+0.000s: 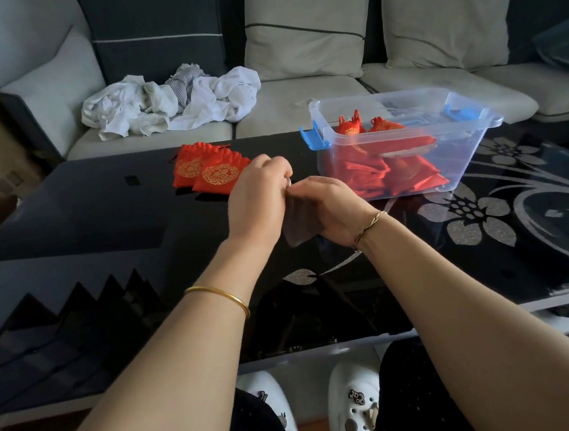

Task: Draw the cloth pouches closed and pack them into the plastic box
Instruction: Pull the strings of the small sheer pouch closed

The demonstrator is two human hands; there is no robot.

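Two red pouches [203, 170] with gold emblems lie overlapping on the far left-centre of the glossy black tabletop [104, 214]. Nearer, at the middle, the left hand [257, 200] and right hand [330, 208] meet above the tabletop, fingers curled, together pinching a dark piece [298, 228] too shaded to identify. To the right stands the clear plastic box [467, 154], holding more packed pouches [385, 125].

Your glossy black glass table [103, 210] mirrors light; at eleven o'clock lie shiny red cloth pouches [216, 176], at one o'clock the clear, smooth plastic box [470, 151].
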